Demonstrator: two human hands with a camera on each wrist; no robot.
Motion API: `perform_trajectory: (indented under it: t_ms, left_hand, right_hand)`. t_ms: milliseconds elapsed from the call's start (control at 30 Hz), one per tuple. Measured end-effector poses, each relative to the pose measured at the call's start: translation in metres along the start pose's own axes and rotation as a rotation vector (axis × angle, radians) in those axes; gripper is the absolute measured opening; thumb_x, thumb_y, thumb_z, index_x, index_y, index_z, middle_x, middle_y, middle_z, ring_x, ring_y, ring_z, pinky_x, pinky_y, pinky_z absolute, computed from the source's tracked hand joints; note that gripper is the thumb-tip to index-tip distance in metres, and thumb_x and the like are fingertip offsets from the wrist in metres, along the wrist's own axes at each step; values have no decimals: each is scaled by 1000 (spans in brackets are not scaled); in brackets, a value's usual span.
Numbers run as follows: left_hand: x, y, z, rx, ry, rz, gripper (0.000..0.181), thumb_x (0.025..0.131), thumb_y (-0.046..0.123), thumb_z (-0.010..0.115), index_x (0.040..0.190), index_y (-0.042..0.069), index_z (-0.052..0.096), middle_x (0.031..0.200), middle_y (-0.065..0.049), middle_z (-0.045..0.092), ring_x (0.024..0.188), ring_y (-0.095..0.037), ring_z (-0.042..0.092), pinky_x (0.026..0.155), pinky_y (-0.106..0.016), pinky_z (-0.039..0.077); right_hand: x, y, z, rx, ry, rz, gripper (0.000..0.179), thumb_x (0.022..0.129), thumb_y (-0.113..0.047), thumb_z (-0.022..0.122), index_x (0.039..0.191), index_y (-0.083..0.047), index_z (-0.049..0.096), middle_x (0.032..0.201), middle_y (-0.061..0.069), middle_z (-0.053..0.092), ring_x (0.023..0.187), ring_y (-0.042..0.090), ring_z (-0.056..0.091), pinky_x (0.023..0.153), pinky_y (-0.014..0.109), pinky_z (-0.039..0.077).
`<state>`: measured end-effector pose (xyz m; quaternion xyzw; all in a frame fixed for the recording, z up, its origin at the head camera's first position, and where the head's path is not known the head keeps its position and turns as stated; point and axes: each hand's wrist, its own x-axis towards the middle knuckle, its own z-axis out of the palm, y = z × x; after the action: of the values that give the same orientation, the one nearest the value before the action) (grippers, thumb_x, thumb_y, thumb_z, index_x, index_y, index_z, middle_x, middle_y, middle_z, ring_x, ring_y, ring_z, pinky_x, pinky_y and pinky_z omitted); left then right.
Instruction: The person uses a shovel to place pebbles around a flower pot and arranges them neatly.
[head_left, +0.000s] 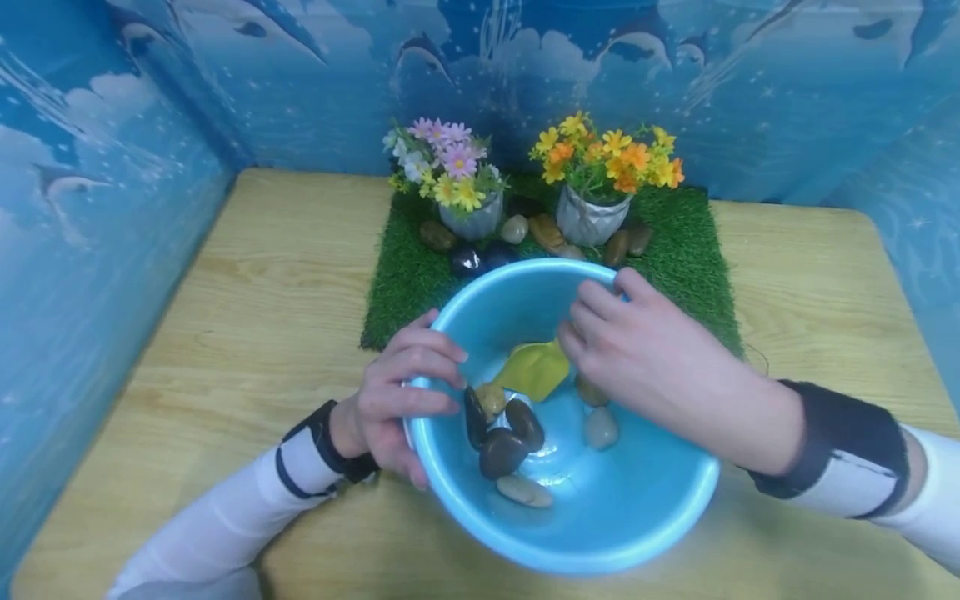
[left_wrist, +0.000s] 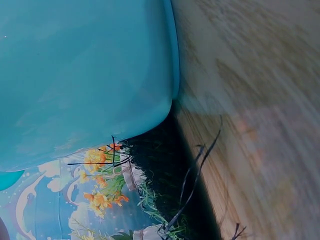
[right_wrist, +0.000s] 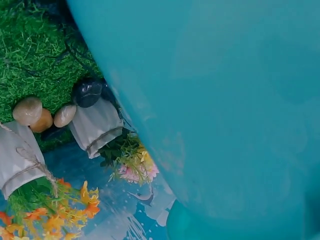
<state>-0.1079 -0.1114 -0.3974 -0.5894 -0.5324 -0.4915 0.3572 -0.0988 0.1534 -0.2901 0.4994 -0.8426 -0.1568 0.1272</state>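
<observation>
Inside the round blue plastic basin (head_left: 647, 487), the right hand (head_left: 641, 346) is gripping a yellow plastic scoop (head_left: 534, 372); the left hand (head_left: 405, 393) is clasping the rim (head_left: 577, 560), ideally preventing slip.

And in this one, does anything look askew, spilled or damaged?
Loose dark strands poke out beside the grass mat, so its edge looks frayed. I see nothing spilled around the blue basin.

In the head view we are wearing a white left sleeve (head_left: 217, 518) at eight o'clock and a white right sleeve (head_left: 932, 496) at four, plus a black-and-white left wristband (head_left: 327, 433) and a black right wristband (head_left: 828, 421) bearing a white panel (head_left: 843, 485).
</observation>
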Motion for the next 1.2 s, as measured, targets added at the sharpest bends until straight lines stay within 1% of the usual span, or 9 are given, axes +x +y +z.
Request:
perform_trajectory:
  t_ms: [67, 167, 433, 600, 733, 900, 1033, 1100, 1200]
  left_hand:
    - [3, 0, 1, 3, 2, 2, 56, 93, 62, 56, 89, 7, 65, 90, -15, 64, 98, -35, 57, 114, -56, 29]
    - [6, 1, 2, 7, 8, 8, 57, 94, 62, 55, 87, 7, 64, 88, -15, 64, 97, -34, 57, 114, -54, 28]
    - [6, 0, 2, 9, 13, 21, 58, 94, 63, 54, 86, 7, 64, 87, -15, 63, 95, -34, 57, 115, -53, 28]
    - [3, 0, 1, 11, 8, 7, 57, 94, 62, 54, 87, 7, 64, 87, -15, 64, 96, -34, 57, 114, -55, 29]
    - [6, 0, 1, 20, 6, 18, 58, 94, 63, 53, 85, 7, 63, 87, -14, 64, 93, -34, 57, 115, -52, 28]
    - [8, 1, 1, 20, 4, 7, 57, 94, 62, 54, 85, 7, 64, 86, -15, 64, 94, -34, 57, 114, -54, 30]
    - [6, 0, 0, 18, 1, 15, 58, 94, 63, 53, 85, 7, 64, 87, -15, 64, 93, -34, 57, 115, -53, 29]
    - [5, 0, 0, 18, 1, 14, 58, 94, 64, 53, 86, 7, 64, 88, -15, 64, 94, -35, 57, 114, -53, 29]
    - [4, 0, 1, 12, -3, 0, 56, 94, 62, 55, 87, 7, 65, 88, -15, 65, 95, -34, 57, 113, -55, 30]
  right_hand:
    - [0, 0, 2, 28, -2, -3, 17, 78, -5, 82, 90, -5, 69, 79, 7, 60, 73, 24, 42, 67, 38, 36]
    - [-1, 0, 3, 41, -10, -6, 16, 79, -7, 82, 84, -6, 67, 72, 5, 56, 69, 23, 39, 67, 38, 35]
    - [1, 2, 2, 65, -48, -7, 23, 77, -7, 83, 72, -9, 61, 66, 2, 49, 68, 23, 37, 66, 37, 33]
    - [2, 3, 2, 88, -52, -30, 18, 75, -6, 84, 73, -10, 66, 64, -1, 50, 68, 22, 36, 67, 38, 33]
    - [3, 4, 3, 135, -77, -71, 24, 75, -4, 82, 68, -15, 62, 62, -3, 48, 68, 21, 35, 70, 39, 32]
    - [4, 6, 6, 227, -106, -124, 25, 74, -1, 80, 69, -18, 62, 63, -5, 49, 68, 20, 35, 74, 39, 31]
    - [4, 8, 7, 299, -89, -139, 25, 72, 3, 76, 71, -18, 64, 64, -7, 46, 69, 19, 34, 77, 40, 33]
    - [3, 9, 7, 326, -68, -142, 24, 71, -1, 79, 71, -18, 63, 64, -7, 45, 69, 19, 34, 78, 40, 34]
    - [2, 12, 8, 385, -41, -143, 23, 72, -14, 86, 74, -18, 63, 67, -8, 46, 70, 18, 35, 79, 40, 34]
